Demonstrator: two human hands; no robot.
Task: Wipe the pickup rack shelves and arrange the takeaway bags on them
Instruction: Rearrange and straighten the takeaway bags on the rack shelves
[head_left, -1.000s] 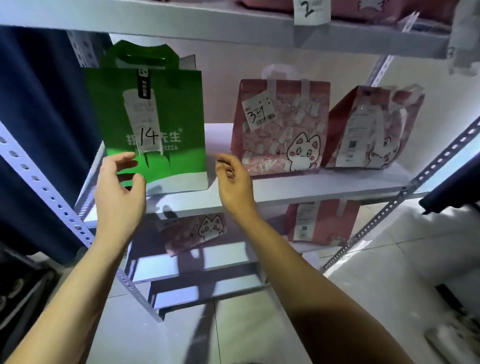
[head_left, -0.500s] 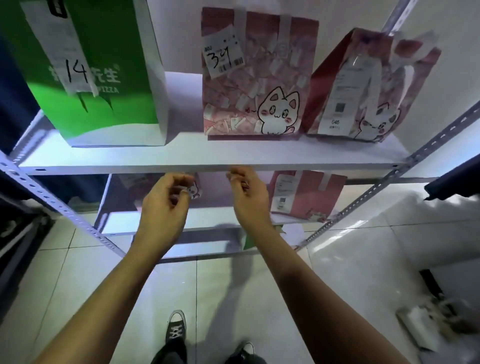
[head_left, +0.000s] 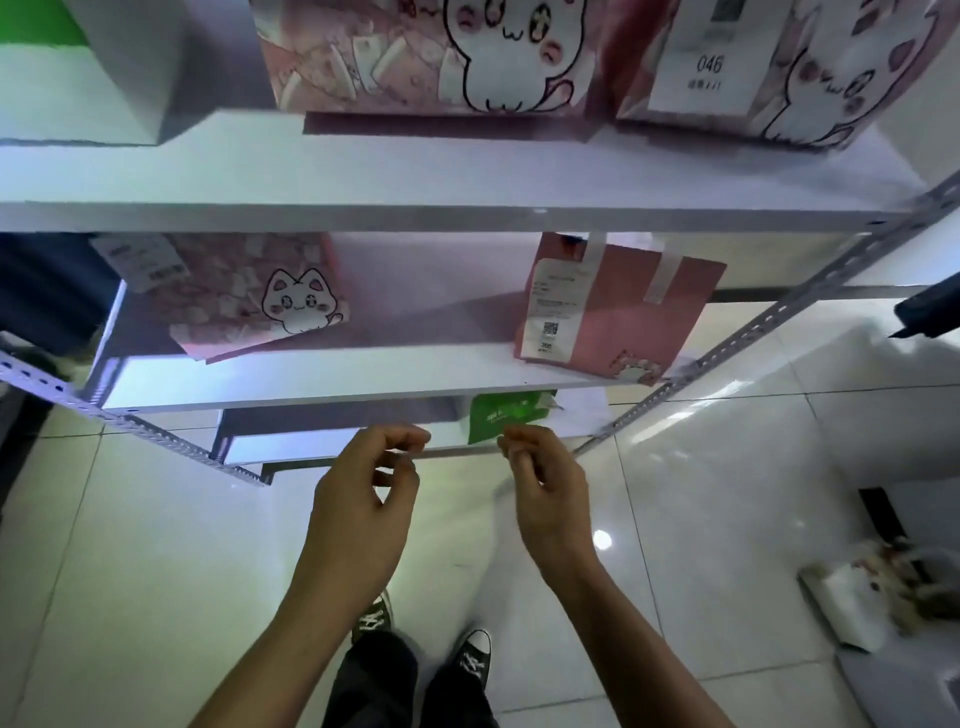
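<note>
My left hand (head_left: 358, 509) and my right hand (head_left: 550, 499) hover side by side before the front edge of the lowest shelf (head_left: 291, 447), fingers loosely curled, holding nothing. A green bag (head_left: 504, 415) sits on that shelf just behind my right hand. On the middle shelf (head_left: 363, 374) a pink cat bag (head_left: 249, 296) leans at the left and another pink bag (head_left: 613, 312) stands at the right. The upper shelf (head_left: 415, 182) carries a green-and-white bag (head_left: 78, 88) and two pink cat bags (head_left: 415, 52) (head_left: 769, 67).
A perforated metal upright (head_left: 779, 322) slants down at the right, another upright (head_left: 156, 436) at the left. A white bag and clutter (head_left: 857, 608) lie on the tiled floor at the right. My shoes (head_left: 472, 654) stand below my hands.
My view and both hands have dropped from the green bag marked 14 on the upper shelf to the lowest shelf's front edge. The bags have stayed in place.
</note>
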